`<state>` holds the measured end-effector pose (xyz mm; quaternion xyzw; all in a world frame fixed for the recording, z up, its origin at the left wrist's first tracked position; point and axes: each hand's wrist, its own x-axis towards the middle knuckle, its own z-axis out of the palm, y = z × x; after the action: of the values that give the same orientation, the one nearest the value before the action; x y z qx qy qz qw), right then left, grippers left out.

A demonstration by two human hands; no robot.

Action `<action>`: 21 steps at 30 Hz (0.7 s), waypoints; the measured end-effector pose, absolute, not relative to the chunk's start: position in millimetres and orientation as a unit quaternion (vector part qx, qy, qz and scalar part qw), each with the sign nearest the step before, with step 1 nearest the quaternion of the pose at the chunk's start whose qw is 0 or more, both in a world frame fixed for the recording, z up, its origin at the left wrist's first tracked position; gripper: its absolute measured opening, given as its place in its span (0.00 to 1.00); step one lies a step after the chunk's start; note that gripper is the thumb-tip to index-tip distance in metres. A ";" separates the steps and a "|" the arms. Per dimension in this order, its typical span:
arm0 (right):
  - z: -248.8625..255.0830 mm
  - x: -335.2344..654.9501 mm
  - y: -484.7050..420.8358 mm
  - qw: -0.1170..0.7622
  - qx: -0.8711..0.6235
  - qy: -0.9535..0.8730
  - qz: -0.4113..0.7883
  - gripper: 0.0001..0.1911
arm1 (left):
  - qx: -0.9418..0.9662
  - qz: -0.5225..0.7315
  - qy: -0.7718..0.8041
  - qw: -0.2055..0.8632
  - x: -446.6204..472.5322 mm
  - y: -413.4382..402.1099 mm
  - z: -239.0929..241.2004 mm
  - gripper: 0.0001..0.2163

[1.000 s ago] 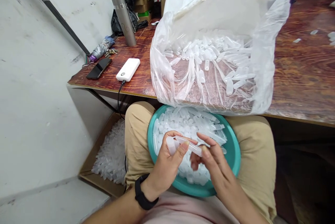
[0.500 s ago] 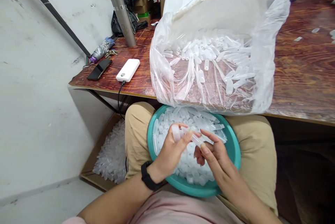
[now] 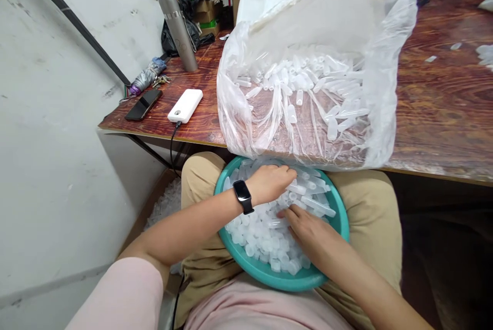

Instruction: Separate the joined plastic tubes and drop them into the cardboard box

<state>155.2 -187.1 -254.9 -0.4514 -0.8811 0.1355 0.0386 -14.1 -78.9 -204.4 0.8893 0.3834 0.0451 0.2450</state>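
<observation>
A teal basin [image 3: 339,227] rests on my lap, filled with several small translucent plastic tubes and caps [image 3: 265,235]. My left hand [image 3: 271,183], with a black watch on its wrist, reaches across to the basin's far side. Its fingers curl down into the pile, and what they hold is hidden. My right hand [image 3: 304,224] lies on the tubes in the middle of the basin, fingers stretched towards the left with the tips touching loose tubes. A big clear plastic bag [image 3: 389,88] of the same tubes lies open on the wooden table [image 3: 442,114] just beyond the basin.
On the table's left end lie a white power bank [image 3: 185,105] with a cable, a black phone [image 3: 143,104], keys, a folded umbrella [image 3: 148,74] and a steel flask [image 3: 177,29]. A cardboard box of tubes [image 3: 165,204] stands on the floor at my left.
Both hands held a tube and a cap together above the basin. They have parted and dropped into the pile, the left reaching farther forward.
</observation>
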 end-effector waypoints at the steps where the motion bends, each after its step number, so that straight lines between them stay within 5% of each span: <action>1: -255.8 152.1 -185.0 0.042 -0.451 -0.881 0.138 0.22 | 0.889 0.041 0.387 0.242 -13.1 -78.9 -205.7 0.11; 9: -258.6 159.7 -185.0 0.095 -0.453 -0.873 0.153 0.17 | 0.835 0.126 0.457 0.280 -24.3 -85.4 -197.8 0.11; 16: -251.4 170.7 -187.5 0.128 -0.460 -0.860 0.179 0.22 | 0.448 0.340 0.437 0.702 -64.3 -130.5 -187.7 0.26; 21: -251.0 153.7 -181.6 0.109 -0.481 -0.850 0.186 0.15 | 0.300 0.393 0.430 0.756 -79.8 -160.0 -186.8 0.23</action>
<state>153.7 -181.6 -251.0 -0.4808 -0.8500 0.1860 0.1088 -79.8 -160.0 -186.8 0.2999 0.4300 0.3927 0.7556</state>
